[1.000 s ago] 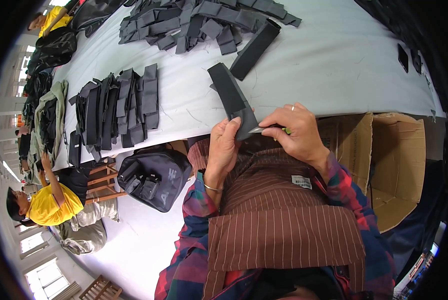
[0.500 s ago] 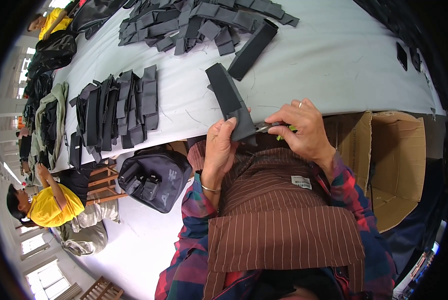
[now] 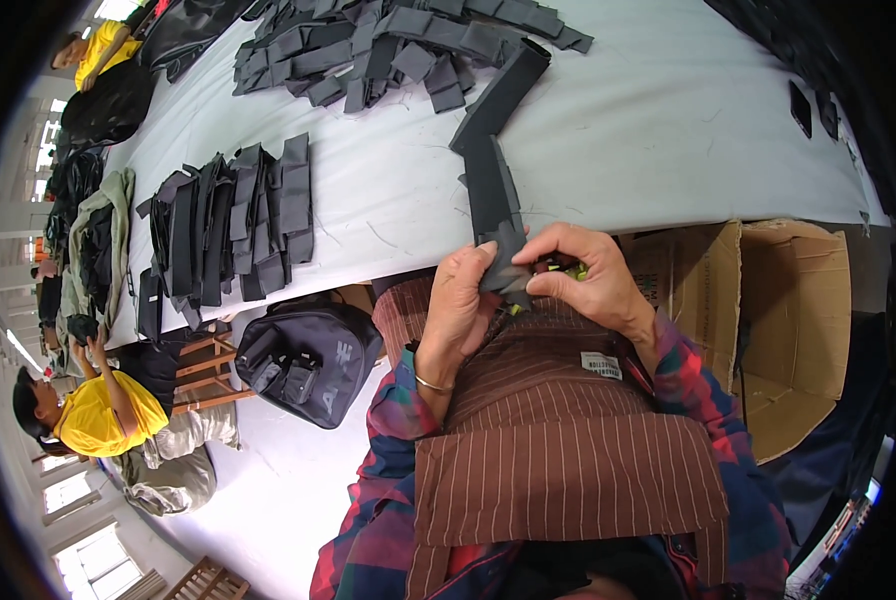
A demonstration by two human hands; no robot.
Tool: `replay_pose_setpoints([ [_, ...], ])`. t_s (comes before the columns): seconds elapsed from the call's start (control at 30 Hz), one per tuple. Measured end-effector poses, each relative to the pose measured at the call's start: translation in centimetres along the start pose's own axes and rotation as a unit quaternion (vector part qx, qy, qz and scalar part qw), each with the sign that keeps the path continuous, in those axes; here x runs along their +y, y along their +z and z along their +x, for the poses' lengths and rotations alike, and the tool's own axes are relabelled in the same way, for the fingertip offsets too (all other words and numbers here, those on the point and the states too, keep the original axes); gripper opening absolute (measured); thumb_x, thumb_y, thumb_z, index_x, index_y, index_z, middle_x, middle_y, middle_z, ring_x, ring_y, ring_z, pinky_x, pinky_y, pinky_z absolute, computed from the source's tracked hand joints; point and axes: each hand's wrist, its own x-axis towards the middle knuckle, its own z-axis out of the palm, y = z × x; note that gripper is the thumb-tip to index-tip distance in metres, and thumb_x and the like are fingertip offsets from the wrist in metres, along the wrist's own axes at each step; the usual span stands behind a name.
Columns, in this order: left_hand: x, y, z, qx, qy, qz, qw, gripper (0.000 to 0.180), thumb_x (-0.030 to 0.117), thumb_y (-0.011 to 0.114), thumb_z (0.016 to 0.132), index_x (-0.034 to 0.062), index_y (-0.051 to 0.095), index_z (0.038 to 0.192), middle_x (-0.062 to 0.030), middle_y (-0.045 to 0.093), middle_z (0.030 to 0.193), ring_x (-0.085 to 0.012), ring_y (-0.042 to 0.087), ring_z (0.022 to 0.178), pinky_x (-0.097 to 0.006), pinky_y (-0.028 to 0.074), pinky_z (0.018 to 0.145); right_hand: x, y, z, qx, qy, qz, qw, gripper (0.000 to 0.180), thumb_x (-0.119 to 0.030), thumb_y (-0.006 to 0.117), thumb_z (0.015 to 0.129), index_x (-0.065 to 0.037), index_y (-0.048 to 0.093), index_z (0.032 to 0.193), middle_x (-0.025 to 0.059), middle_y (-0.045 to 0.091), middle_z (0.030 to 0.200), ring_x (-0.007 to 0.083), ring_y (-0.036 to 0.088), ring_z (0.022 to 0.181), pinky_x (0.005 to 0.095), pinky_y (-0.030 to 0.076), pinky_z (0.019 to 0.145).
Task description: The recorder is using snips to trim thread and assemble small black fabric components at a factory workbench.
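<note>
Now we've swung the dark strip (image 3: 490,190) straighter at the frame's upper centre, its top appearing to meet a second strip (image 3: 510,95). Our left hand (image 3: 458,292) clamps its lower end; our right hand (image 3: 596,278), closed around a green-marked tool (image 3: 565,268), has moved in, bringing both together there. It's matte, layered, creased below.

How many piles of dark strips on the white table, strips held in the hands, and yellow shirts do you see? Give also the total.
Strip piles: 2 (far heap, left row)
Held strip: 1
Yellow shirts: 2 (upper one, lower one)
Total: 5
</note>
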Motion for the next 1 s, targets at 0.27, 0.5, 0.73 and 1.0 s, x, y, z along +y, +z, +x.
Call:
replay_pose_setpoints([
  [0.27, 0.9, 1.4, -0.4, 0.039, 0.01, 0.012, 0.999, 0.038, 0.026, 0.037, 0.1, -0.0057, 0.056, 0.111, -0.0145, 0.065, 0.103, -0.0201, 0.064, 0.089, -0.033, 0.054, 0.074, -0.5, 0.3, 0.6, 0.035, -0.08, -0.127, 0.988, 0.027, 0.004, 0.073, 0.07, -0.003, 0.067, 0.095, 0.0044, 0.061, 0.084, 0.0131, 0.055, 0.072, 0.0257, 0.043, 0.067],
  [0.5, 6.5, 3.3, -5.1, 0.029, 0.17, 0.467, 0.867, 0.046, 0.038, 0.043, 0.099, -0.0024, 0.064, 0.093, -0.0106, 0.064, 0.087, -0.0134, 0.056, 0.072, -0.028, 0.044, 0.063, -3.7, -1.1, 0.6, 0.101, -0.084, 0.043, 0.99, 0.008, 0.004, 0.067, 0.08, 0.0, 0.064, 0.086, 0.0026, 0.06, 0.077, 0.0086, 0.053, 0.068, 0.0215, 0.04, 0.06],
  [0.73, 3.6, 4.4, -3.0, -0.098, 0.118, 0.299, 0.942, 0.057, 0.042, 0.04, 0.099, 0.0001, 0.033, 0.137, -0.0129, 0.064, 0.101, -0.0191, 0.062, 0.086, -0.031, 0.05, 0.08, -3.7, 0.4, 2.0, 0.117, 0.11, 0.185, 0.969, 0.004, -0.005, 0.067, 0.086, -0.002, 0.065, 0.086, -0.0027, 0.059, 0.074, 0.0015, 0.048, 0.061, 0.0184, 0.04, 0.052],
  [1.0, 1.2, 3.7, -1.2, -0.037, 0.034, 0.116, 0.992, 0.037, 0.028, 0.027, 0.103, 0.0011, 0.04, 0.126, -0.0167, 0.064, 0.095, -0.0178, 0.064, 0.067, -0.027, 0.054, 0.058, 0.2, 1.1, 2.6, 0.206, -0.14, -0.094, 0.964, 0.007, 0.006, 0.067, 0.079, 0.001, 0.064, 0.084, 0.0007, 0.056, 0.073, 0.0056, 0.051, 0.058, 0.0217, 0.041, 0.048],
])
